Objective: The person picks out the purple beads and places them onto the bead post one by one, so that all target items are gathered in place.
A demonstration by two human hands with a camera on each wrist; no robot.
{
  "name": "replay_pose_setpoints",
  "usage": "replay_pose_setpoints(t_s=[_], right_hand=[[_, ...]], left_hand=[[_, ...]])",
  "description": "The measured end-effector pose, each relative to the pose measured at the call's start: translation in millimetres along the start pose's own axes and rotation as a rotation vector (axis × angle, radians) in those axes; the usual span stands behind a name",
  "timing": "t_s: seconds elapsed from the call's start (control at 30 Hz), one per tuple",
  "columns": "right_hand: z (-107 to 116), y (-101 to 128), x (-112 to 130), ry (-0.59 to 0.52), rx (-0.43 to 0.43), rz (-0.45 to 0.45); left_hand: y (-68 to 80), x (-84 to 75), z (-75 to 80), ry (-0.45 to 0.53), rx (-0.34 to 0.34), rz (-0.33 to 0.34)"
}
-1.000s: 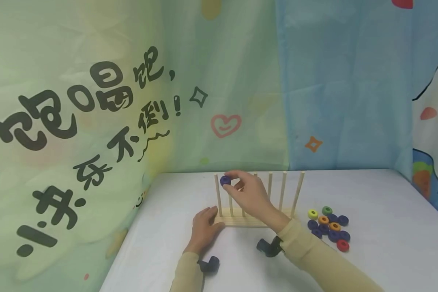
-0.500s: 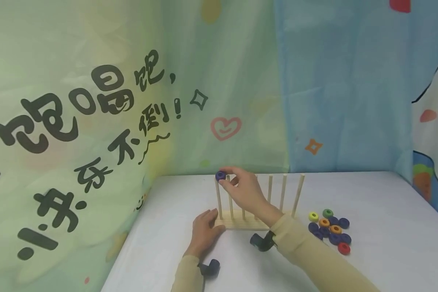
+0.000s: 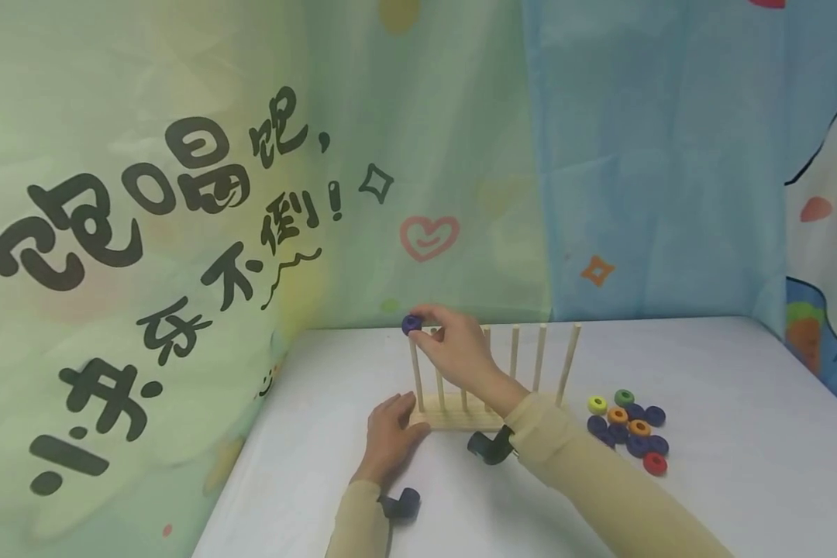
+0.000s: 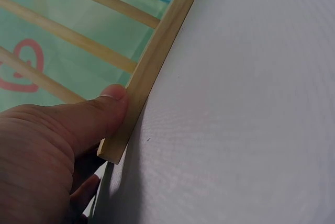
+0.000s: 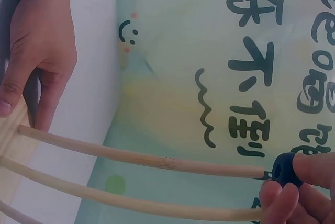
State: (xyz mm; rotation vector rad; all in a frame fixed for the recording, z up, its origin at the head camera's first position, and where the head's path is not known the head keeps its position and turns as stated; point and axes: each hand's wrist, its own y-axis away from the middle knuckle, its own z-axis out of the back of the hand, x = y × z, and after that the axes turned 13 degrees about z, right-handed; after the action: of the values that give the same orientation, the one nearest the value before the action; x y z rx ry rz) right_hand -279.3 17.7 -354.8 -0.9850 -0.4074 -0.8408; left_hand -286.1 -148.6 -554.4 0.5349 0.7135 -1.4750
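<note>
My right hand (image 3: 460, 353) pinches a dark blue wooden bead (image 3: 411, 325) between thumb and fingertips. It is at the tip of the leftmost peg (image 3: 417, 376) of a wooden peg stand (image 3: 453, 421). In the right wrist view, the bead (image 5: 286, 169) has its hole turned toward the peg's end; whether the tip has entered is unclear. My left hand (image 3: 390, 438) grips the left end of the stand's base. The left wrist view has its thumb (image 4: 99, 116) on the base (image 4: 152, 67), with the other fingers partly hidden behind. Several upright pegs carry no beads.
Right of the stand, loose beads lie grouped on the white table (image 3: 725, 403): several dark blue ones, two orange beads (image 3: 639, 428), a yellow bead (image 3: 597, 404), a green bead (image 3: 624, 397) and a red bead (image 3: 655, 464). A printed curtain (image 3: 460, 155) hangs behind.
My right hand has carried the blue bead leftward and slightly up, from beside the second peg to the leftmost peg's tip. The left hand stays on the base.
</note>
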Motion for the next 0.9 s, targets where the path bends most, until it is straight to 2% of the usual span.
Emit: replay_pose_setpoints(t_s=[0.4, 0.9], right_hand=[[-10, -1, -5, -0.023, -0.013, -0.016], [-20, 1, -14, 0.058, -0.054, 0.021]], left_hand=[[3.6, 0.0, 0.7, 0.008, 0.014, 0.022], [1.2, 0.4, -0.3, -0.013, -0.006, 0.002]])
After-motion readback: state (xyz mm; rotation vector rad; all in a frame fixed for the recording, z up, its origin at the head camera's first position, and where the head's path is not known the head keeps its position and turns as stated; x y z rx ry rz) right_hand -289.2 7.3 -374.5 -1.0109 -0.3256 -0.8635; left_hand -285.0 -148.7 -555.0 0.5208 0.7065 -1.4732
